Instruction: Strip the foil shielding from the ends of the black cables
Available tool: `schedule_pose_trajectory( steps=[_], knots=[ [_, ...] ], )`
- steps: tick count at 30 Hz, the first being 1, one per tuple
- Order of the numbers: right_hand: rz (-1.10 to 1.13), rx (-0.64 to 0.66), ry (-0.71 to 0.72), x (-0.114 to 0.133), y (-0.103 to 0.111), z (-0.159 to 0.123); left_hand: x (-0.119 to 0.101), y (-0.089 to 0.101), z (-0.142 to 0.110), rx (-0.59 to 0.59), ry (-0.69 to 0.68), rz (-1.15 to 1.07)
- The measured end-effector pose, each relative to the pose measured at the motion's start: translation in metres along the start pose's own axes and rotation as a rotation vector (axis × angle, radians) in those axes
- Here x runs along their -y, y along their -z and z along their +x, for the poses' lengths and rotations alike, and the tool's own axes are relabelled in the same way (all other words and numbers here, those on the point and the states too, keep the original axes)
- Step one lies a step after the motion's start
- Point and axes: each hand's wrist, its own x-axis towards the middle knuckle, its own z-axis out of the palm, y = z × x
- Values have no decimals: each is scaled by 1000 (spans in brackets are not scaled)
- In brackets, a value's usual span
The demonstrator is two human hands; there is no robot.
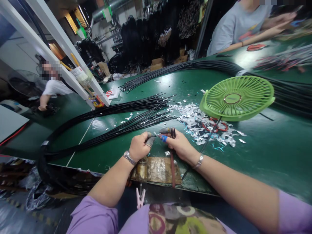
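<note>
My left hand, with grey finger covers, is closed in a pinch on a thin black cable, whose pale stripped end points right. Just to its right, my right hand is closed, with blue tape on the thumb and a grey cover on a finger. Its fingertips meet the pale cable end. Two dark points of snips stick up from the right hand's grip. The rest of that tool is mostly hidden by the hand. Bundled black cables lie left of and beyond my hands.
Silver foil scraps and blue bits are heaped right of centre, near red-handled scissors. Above them stands a green fan. A taped board lies at the table edge. White posts rise at left. Two people sit across.
</note>
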Motion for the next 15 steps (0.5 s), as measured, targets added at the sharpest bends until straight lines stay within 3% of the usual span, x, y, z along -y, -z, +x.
schedule_pose_trajectory(
  steps=[3,8,15],
  knots=[
    [-37,-96,96,-3,1,2,0,0,0,12,-17,50],
    [-274,-111,264,0,2,-1,0,0,0,7,-19,150],
    [-487,-140,336,9,4,-3,-2,1,-1,55,-59,250]
  ],
)
